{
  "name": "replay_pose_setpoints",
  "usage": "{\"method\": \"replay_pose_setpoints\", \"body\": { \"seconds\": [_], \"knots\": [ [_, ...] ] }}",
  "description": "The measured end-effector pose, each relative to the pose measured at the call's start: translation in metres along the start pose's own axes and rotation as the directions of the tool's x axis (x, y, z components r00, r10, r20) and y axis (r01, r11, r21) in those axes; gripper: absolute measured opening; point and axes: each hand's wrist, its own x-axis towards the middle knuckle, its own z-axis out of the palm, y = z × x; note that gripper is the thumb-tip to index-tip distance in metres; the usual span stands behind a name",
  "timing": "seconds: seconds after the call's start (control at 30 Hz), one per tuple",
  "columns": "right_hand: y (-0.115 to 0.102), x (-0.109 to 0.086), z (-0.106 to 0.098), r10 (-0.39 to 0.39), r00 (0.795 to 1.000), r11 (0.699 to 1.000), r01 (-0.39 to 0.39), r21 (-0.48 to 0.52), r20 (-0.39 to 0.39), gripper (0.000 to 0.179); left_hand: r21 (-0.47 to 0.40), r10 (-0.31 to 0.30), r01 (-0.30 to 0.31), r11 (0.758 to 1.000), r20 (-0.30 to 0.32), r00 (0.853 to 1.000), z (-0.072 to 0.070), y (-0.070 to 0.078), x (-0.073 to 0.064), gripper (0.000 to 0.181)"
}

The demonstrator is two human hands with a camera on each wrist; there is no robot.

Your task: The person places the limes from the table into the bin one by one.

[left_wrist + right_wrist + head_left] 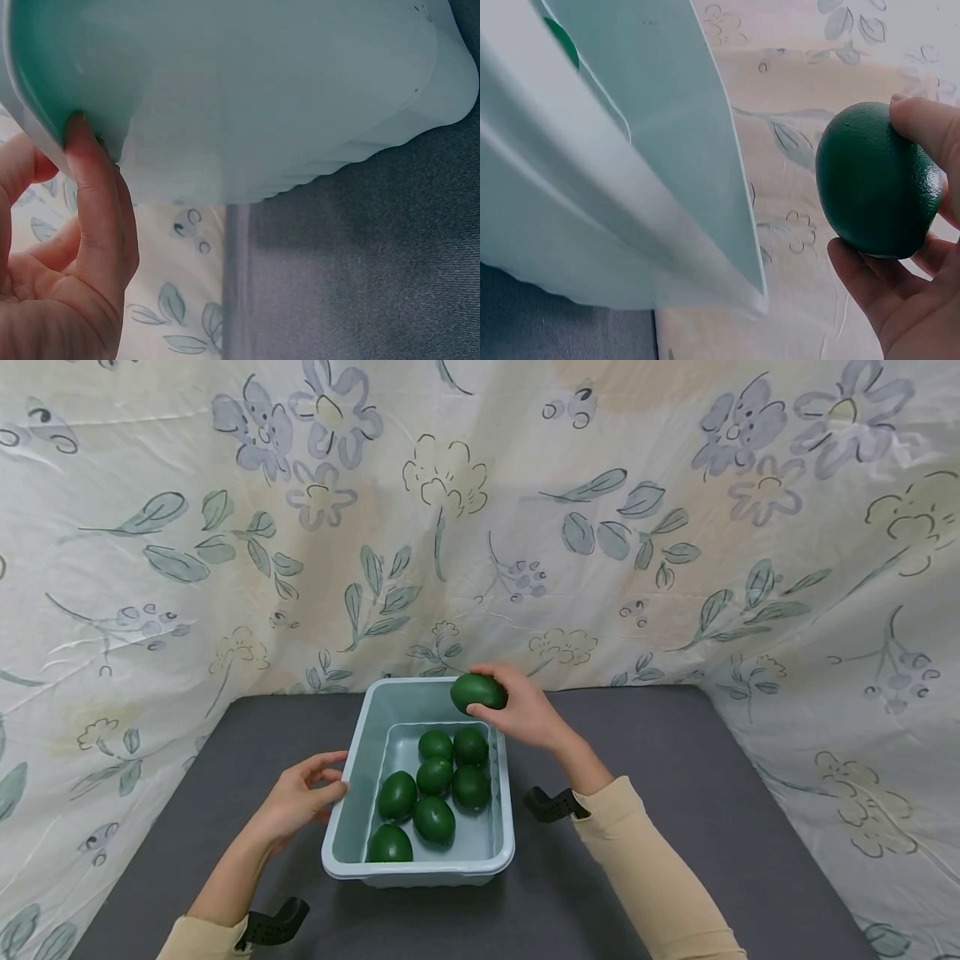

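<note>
My right hand (522, 708) grips a dark green, egg-shaped avocado (478, 692) over the far right corner of the pale blue-green plastic tub (418, 867). In the right wrist view, thumb and fingers close around the glossy avocado (874, 180), which is held above the tub's rim (705, 262). My left hand (298, 797) pinches the left rim of the tub. Its fingertips press under the lip in the left wrist view, where the tub's outer wall (285, 97) fills the upper part. Several more avocados (434, 821) lie loose on the tub floor.
The tub stands on a dark grey table (615, 727). A floral cloth (480, 527) hangs behind the table and along both sides. Each wrist carries a black strap mount, the left mount (277, 922) low over the table and the right mount (551, 805) beside the tub.
</note>
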Motion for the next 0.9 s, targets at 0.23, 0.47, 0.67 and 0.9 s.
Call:
{"method": "replay_pose_setpoints", "body": {
  "seconds": [0.23,0.47,0.67,0.9],
  "knots": [
    [-0.012,-0.001,0.009,-0.022,0.998,0.999,0.02,0.027,0.057,0.052,0.001,0.001,-0.001,1.0,0.001,1.0,0.0,-0.001,0.0,0.054],
    [-0.021,0.001,0.017,-0.056,0.994,0.998,0.056,-0.003,0.097,0.053,-0.005,-0.002,0.002,1.0,0.003,1.0,0.0,0.0,0.001,0.054],
    [-0.026,0.002,0.023,-0.091,0.988,0.996,0.093,-0.012,0.125,0.051,-0.004,0.0,0.0,1.0,0.005,1.0,0.0,0.001,0.002,0.054],
    [-0.034,0.0,0.03,-0.094,0.982,0.996,0.095,0.001,0.164,0.052,0.01,-0.002,0.002,1.0,0.003,1.0,0.0,0.0,0.001,0.054]
  ]
}}
